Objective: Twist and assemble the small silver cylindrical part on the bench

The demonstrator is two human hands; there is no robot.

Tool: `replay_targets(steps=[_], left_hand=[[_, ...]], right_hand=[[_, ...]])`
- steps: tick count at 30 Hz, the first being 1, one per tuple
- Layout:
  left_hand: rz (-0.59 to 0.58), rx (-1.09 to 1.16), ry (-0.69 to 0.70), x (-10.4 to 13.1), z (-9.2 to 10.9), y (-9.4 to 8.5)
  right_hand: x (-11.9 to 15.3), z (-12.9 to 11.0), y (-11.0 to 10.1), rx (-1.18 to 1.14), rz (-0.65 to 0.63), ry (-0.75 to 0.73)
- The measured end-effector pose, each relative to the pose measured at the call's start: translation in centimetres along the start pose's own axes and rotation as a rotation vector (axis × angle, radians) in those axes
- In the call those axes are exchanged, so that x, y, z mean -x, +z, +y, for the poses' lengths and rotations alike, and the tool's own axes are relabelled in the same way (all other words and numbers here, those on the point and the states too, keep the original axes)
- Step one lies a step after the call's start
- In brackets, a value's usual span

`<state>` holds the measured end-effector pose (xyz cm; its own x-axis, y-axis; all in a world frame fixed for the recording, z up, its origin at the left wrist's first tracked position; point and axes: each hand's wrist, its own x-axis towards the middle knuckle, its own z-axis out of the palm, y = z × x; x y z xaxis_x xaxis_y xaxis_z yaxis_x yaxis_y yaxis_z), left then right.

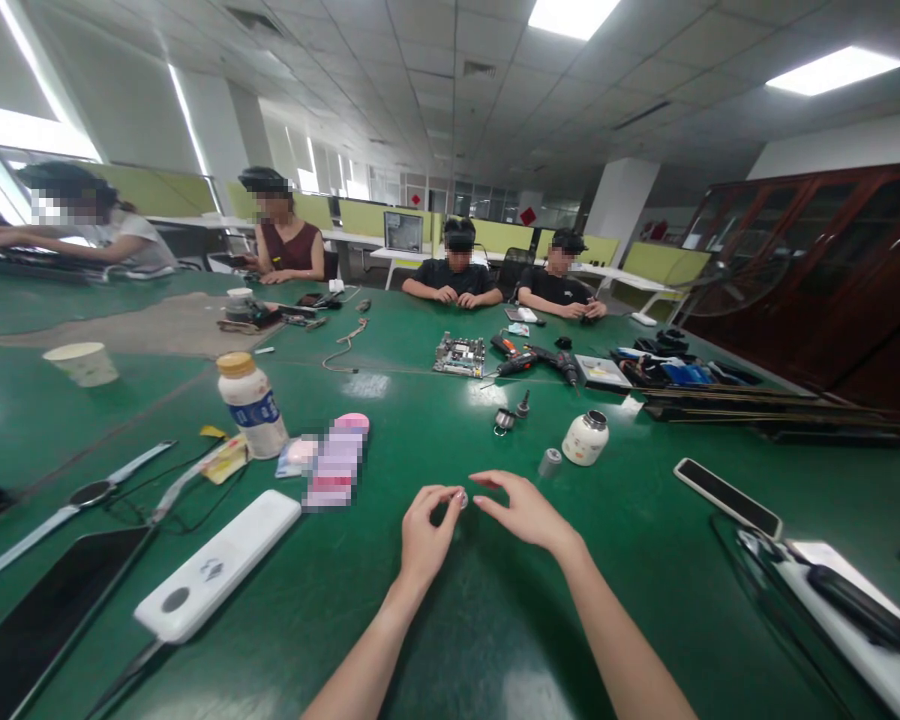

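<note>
Two bare hands reach in from the near edge over a glossy green table (495, 630). The left hand (424, 535) pinches a small, shiny round piece (463, 499) between thumb and fingertips, in the near middle of the scene; the piece is too small to make out clearly. The right hand (529, 515) is just to the right of it, thumb and forefinger parted with a gap between them, holding nothing that shows and apart from the piece.

Just beyond the right hand stand a small grey cylinder (550, 463) and, beside it, a squat cream bottle (586, 441) with a dark top. Slightly farther, left of the bottle, are small metal parts (504, 421). Farther still lie a circuit board (460, 356) and, to its right, a power drill (520, 362).

On the left are a pink and purple packet (339, 465), a white bottle with a yellow cap (253, 408), a long white device (221, 565) with a cable, and a watch (90, 493). A phone (729, 497) lies on the right. Four people sit along the far side, two on the left and two near the middle.
</note>
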<state>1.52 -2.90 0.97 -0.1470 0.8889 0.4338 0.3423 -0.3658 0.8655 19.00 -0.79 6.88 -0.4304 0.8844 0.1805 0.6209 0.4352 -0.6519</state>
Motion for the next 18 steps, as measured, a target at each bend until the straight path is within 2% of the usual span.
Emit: replay_targets(steps=[2,5,10,15,18], left_hand=[[-0.019,-0.006,0.009,0.1,-0.1,0.0],[-0.066,-0.06,0.036,0.4,-0.8,0.0],[-0.089,-0.176,0.04,0.5,-1.8,0.3],[-0.115,-0.222,0.012,0.4,-1.4,0.4],[-0.133,-0.218,0.009,0.3,-1.1,0.4]], right_hand=[[-0.4,-1.3,-0.5,0.073,0.127,-0.022],[-0.8,-2.4,0.5,0.127,0.222,-0.036],[-0.8,-1.6,2.9,0.022,0.208,0.0],[-1.1,-0.4,3.2,-0.213,0.213,0.047],[-1.1,-0.3,3.4,-0.26,0.197,0.04]])
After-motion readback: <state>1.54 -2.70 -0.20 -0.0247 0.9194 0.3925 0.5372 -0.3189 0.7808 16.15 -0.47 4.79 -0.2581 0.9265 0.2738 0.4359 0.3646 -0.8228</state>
